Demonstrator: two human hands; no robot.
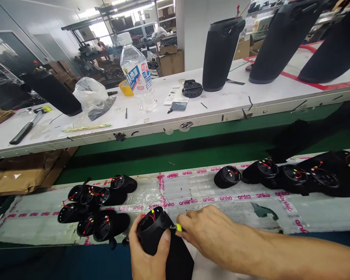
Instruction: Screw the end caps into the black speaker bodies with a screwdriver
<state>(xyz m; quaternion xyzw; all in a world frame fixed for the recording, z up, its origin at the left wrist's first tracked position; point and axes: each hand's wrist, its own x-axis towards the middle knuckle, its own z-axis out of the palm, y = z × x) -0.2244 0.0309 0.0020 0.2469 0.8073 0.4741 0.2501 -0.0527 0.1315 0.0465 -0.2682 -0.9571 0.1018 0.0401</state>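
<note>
My left hand (151, 251) is closed around a black cylindrical speaker housing (176, 249), thumb on its near side, fingers around its left. The housing is tilted with its open top towards the back left, and red and yellow wire connectors show inside. In my right hand (207, 229) is a small screwdriver (178, 227) with a yellow part at the grip. Its thin metal shaft points left and meets the housing's side just below the rim, close to my left thumb. Most of the handle is hidden in my fingers.
Similar housings (105, 227) lie clustered at left, and several more (227, 177) at right, on a taped surface (192, 186). Behind, a white bench (163, 116) holds a plastic bottle (137, 74), a hammer-like tool (26, 130), a plastic bag (90, 95) and tall upright housings (221, 54).
</note>
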